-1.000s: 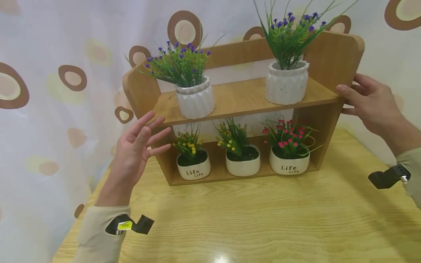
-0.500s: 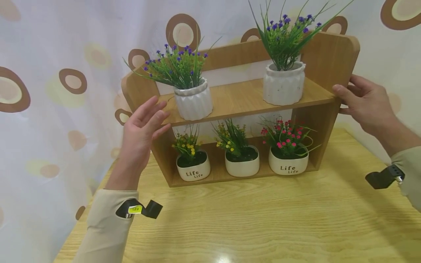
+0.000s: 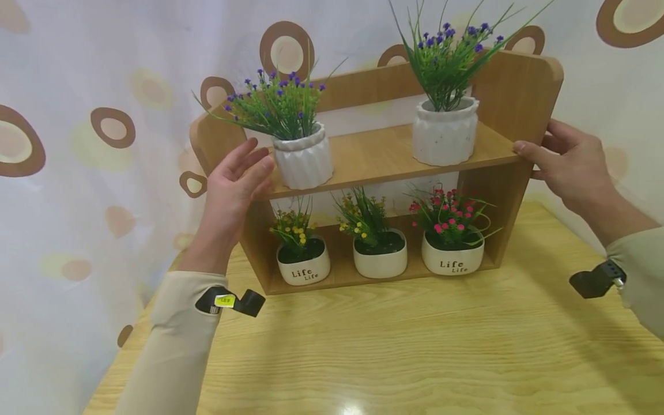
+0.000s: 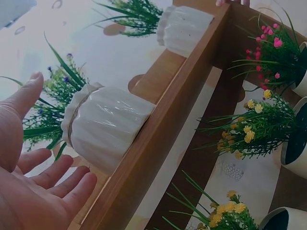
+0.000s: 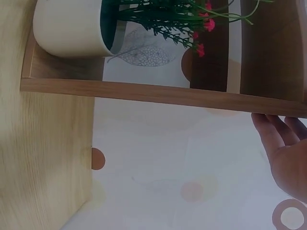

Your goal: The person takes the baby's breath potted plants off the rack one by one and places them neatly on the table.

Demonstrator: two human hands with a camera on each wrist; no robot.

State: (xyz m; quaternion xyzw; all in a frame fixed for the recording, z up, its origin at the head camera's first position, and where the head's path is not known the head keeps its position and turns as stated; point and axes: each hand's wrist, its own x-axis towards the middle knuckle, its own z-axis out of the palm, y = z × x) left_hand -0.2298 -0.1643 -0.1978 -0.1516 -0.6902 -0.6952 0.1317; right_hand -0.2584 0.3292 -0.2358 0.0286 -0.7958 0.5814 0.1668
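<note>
1. The wooden shelf (image 3: 370, 150) is stood on the table (image 3: 394, 340); a two-handed hold seems in hand, so both ends are best gripped evenly and held level
2. Its right side is pinched by the curled fingers of the right hand (image 3: 578, 167)
3. Nothing is gripped by the left hand (image 3: 230, 184), its fingers well opened near the left white pot (image 3: 306, 164); whether the shelf is touched cannot be told
4. Purple flowers (image 3: 290, 98) are carried in that pot and in the right white pot (image 3: 445, 138), both set above
5. Below, yellow flowers (image 3: 299, 231) are held in the left cream pot (image 3: 306, 271) and middle cream pot (image 3: 381, 264), pink flowers (image 3: 451, 216) in the right cream pot (image 3: 453, 262)
</note>
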